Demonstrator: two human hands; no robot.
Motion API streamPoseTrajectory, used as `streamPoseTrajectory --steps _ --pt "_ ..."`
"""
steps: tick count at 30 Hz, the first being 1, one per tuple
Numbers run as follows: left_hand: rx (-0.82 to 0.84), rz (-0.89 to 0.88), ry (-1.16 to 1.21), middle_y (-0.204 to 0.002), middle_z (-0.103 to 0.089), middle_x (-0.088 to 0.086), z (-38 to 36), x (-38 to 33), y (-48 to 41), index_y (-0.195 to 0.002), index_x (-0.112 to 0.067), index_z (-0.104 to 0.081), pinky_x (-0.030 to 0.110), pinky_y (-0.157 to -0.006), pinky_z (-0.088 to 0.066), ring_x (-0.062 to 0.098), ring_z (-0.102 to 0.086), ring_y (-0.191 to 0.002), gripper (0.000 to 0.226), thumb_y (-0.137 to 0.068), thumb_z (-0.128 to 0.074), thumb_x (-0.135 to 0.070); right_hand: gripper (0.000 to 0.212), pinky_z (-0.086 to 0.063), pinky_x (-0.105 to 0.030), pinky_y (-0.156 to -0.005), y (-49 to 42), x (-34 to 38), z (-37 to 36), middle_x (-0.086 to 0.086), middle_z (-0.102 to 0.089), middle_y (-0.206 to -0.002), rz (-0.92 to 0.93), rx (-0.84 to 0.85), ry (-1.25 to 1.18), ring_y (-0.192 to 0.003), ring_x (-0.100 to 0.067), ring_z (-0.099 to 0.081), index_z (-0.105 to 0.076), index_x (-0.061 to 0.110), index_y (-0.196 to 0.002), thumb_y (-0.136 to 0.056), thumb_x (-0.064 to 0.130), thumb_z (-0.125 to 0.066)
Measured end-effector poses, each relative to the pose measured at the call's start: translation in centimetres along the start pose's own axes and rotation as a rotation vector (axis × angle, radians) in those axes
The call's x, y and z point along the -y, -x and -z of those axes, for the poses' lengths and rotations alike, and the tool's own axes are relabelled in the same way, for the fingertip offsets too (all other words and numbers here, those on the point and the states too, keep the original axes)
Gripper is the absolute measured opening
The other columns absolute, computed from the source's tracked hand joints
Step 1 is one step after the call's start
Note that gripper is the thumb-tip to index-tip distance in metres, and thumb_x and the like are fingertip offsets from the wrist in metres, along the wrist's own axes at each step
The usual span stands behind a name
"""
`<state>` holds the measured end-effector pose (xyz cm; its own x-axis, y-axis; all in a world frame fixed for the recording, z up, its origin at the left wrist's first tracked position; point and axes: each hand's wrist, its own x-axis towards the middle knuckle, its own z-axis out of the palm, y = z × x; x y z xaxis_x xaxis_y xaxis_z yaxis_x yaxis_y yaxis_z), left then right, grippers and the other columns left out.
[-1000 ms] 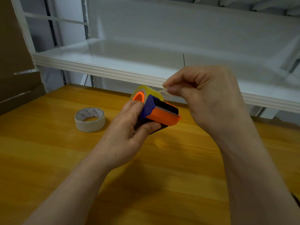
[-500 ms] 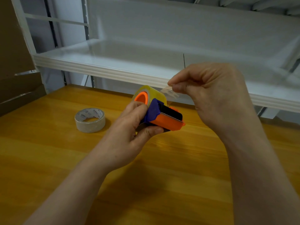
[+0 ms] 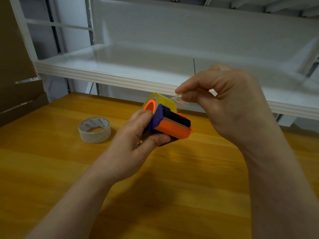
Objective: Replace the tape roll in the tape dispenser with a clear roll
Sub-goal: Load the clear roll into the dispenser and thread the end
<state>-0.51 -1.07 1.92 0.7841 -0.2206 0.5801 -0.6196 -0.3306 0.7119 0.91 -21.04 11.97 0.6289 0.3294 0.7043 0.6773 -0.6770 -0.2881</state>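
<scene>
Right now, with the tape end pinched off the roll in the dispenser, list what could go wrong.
1. The free tape end, pinched in the right hand, may fold back and stick to itself or to the fingers.
2. The serrated blade on the dispenser sits close to the left hand; a slip might nick a finger.
3. Pulling off-angle could tear the tape or twist the yellowish roll.

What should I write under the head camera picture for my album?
Left hand holds the dispenser; right hand pulls the tape end.
</scene>
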Motion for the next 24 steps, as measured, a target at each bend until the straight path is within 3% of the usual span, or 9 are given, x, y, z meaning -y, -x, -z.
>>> streamPoseTrajectory --steps 6,10,12,17,24 --pt "0.002 0.021 0.117 -0.116 -0.060 0.001 0.0 0.0 -0.1 -0.120 -0.031 -0.063 0.051 -0.088 -0.055 0.027 -0.062 -0.106 0.030 -0.090 -0.062 -0.039 0.018 -0.042 -0.006 -0.067 0.1 -0.1 0.6 0.019 -0.056 -0.081 0.082 0.054 -0.028 -0.079 0.004 -0.060 -0.079 0.034 -0.095 -0.088 0.017 -0.076" --pt "-0.032 -0.011 0.075 -0.114 -0.060 -0.001 0.1 0.0 -0.1 -0.117 -0.037 -0.062 0.039 -0.089 -0.055 0.023 -0.061 -0.107 0.027 -0.090 -0.061 -0.041 0.015 -0.049 -0.033 -0.067 0.1 0.3 0.7 0.011 -0.059 -0.081 0.159 0.078 0.018 -0.078 -0.014 -0.061 -0.080 0.033 -0.095 -0.087 0.026 -0.070" --pt "-0.043 -0.012 0.076 -0.114 -0.060 0.002 0.2 0.0 -0.2 -0.115 -0.037 -0.062 0.041 -0.090 -0.054 0.024 -0.060 -0.107 0.026 -0.090 -0.060 -0.042 0.016 -0.053 -0.041 -0.068 0.2 0.3 0.7 0.006 -0.062 -0.082 0.183 0.078 0.016 -0.079 -0.018 -0.062 -0.080 0.033 -0.095 -0.086 0.028 -0.068" --pt "-0.010 0.015 0.181 -0.117 -0.060 0.009 0.1 0.1 -0.1 -0.117 -0.030 -0.065 0.054 -0.089 -0.054 0.030 -0.063 -0.107 0.029 -0.089 -0.064 -0.037 0.017 -0.055 -0.040 -0.069 0.3 -0.6 0.9 0.005 -0.064 -0.085 0.198 0.044 -0.012 -0.080 -0.015 -0.064 -0.080 0.032 -0.095 -0.088 0.017 -0.075" --pt "-0.010 0.010 0.239 -0.119 -0.061 0.012 0.1 0.0 -0.2 -0.117 -0.037 -0.065 0.052 -0.093 -0.054 0.030 -0.062 -0.112 0.031 -0.087 -0.067 -0.044 0.020 -0.061 -0.038 -0.070 0.3 -0.6 1.1 0.001 -0.062 -0.088 0.222 0.097 -0.057 -0.082 -0.012 -0.066 -0.079 0.026 -0.096 -0.092 0.009 -0.070"
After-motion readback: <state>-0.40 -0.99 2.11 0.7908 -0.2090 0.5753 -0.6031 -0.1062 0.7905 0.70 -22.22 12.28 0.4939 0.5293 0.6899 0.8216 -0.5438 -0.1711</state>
